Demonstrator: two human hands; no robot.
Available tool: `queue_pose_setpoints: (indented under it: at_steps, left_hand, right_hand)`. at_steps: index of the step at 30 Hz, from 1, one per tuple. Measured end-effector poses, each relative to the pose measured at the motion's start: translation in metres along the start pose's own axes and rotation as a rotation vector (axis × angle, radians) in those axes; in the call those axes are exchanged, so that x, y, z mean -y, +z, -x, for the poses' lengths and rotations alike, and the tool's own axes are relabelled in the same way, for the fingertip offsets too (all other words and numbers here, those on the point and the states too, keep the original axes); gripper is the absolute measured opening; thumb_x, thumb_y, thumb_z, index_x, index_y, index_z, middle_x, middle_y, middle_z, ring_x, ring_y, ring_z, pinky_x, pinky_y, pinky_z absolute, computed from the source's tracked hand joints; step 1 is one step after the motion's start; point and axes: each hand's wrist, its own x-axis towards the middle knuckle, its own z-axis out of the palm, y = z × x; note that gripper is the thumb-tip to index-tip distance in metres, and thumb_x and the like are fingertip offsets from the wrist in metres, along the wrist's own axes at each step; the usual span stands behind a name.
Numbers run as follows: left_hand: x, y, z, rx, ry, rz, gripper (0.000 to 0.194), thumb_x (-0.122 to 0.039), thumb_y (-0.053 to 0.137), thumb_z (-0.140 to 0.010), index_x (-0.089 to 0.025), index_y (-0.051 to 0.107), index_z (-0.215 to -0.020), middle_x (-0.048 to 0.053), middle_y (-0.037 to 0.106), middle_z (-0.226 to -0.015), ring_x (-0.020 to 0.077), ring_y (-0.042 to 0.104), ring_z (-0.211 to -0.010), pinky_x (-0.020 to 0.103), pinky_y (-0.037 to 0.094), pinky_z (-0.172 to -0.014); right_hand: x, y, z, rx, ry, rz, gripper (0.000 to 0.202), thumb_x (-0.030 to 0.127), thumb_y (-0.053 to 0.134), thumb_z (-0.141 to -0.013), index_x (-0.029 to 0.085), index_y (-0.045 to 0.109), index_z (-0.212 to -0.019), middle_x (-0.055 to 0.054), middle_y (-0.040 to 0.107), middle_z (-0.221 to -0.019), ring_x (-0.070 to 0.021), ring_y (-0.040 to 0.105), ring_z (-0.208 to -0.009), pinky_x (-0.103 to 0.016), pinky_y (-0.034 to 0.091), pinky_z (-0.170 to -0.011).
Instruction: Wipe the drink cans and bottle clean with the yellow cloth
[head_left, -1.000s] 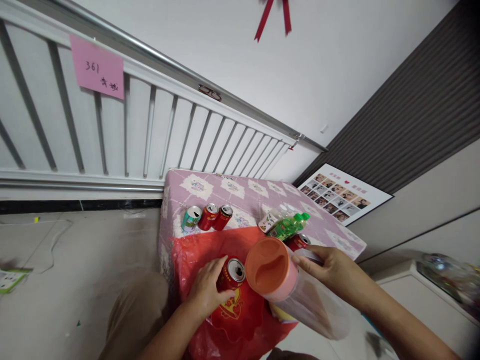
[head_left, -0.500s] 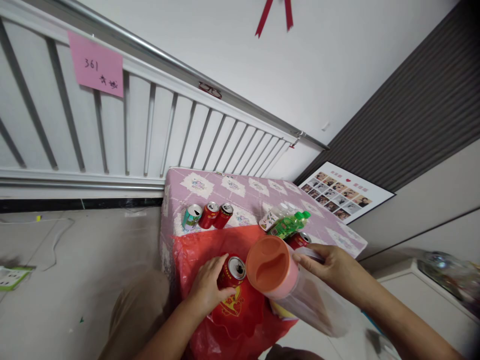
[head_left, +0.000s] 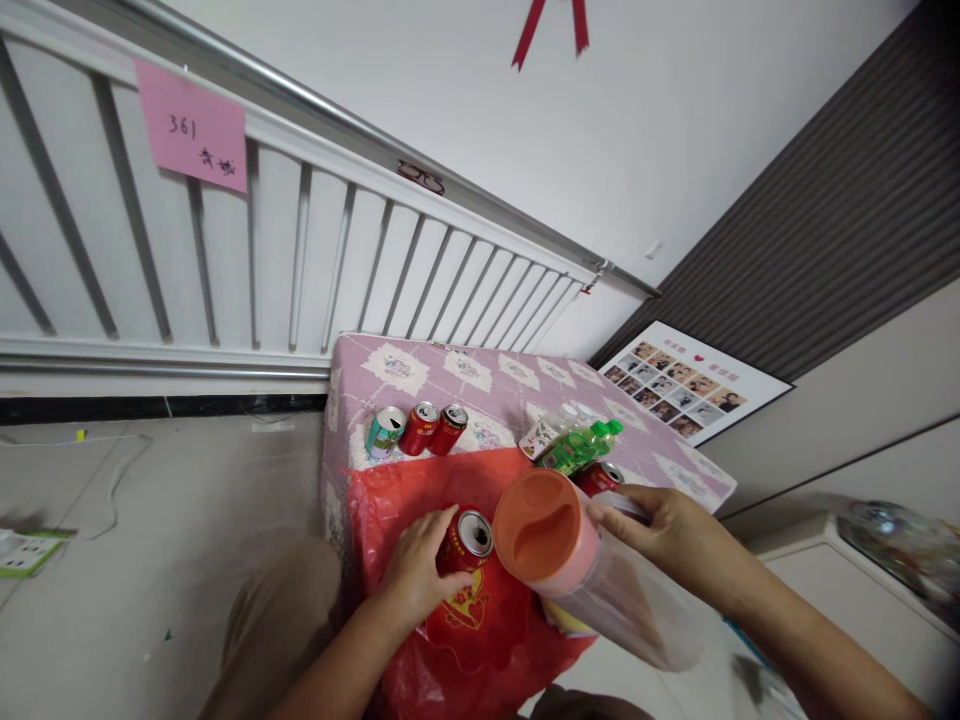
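My left hand is wrapped round a red can with an opened top, over a red plastic sheet. Beneath the can lies a red scalloped tray with a yellow print. My right hand grips the handle of a clear pitcher, tilted so that its orange lid is beside the can's top. The lid and the can look close; whether they touch is hard to tell. Any liquid between them cannot be made out.
A teal can and two red cans line the table's left part. Green-capped bottles and another red can are behind the pitcher. A white radiator runs along the wall. My knee is at the lower left.
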Motion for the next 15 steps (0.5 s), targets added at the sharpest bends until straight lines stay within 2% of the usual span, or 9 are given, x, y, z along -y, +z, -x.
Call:
queue_pose_setpoints:
  at_steps: [3, 15]
  left_hand:
    - [-0.001, -0.0007, 0.0, 0.0, -0.004, 0.002, 0.085, -0.025, 0.079, -0.064, -0.026, 0.042, -0.14, 0.009, 0.052, -0.142, 0.0298, 0.048, -0.129, 0.049, 0.038, -0.11]
    - [-0.0017, -0.0011, 0.0002, 0.003, -0.008, -0.001, 0.084, -0.025, 0.079, -0.065, -0.024, 0.041, -0.14, 0.01, 0.051, -0.143, 0.03, 0.047, -0.13, 0.049, 0.037, -0.112]
  right_hand:
    - [0.0027, -0.0012, 0.0002, 0.055, 0.017, 0.014, 0.042, 0.058, 0.058, -0.077, 0.019, 0.066, -0.064, 0.001, 0.062, -0.055, -0.0156, 0.056, -0.053, -0.024, 0.04, -0.046]
    - [0.0053, -0.002, -0.0005, 0.048, 0.014, 0.04, 0.042, 0.057, 0.058, -0.077, 0.019, 0.066, -0.062, 0.001, 0.063, -0.056, -0.0156, 0.057, -0.054, -0.023, 0.04, -0.046]
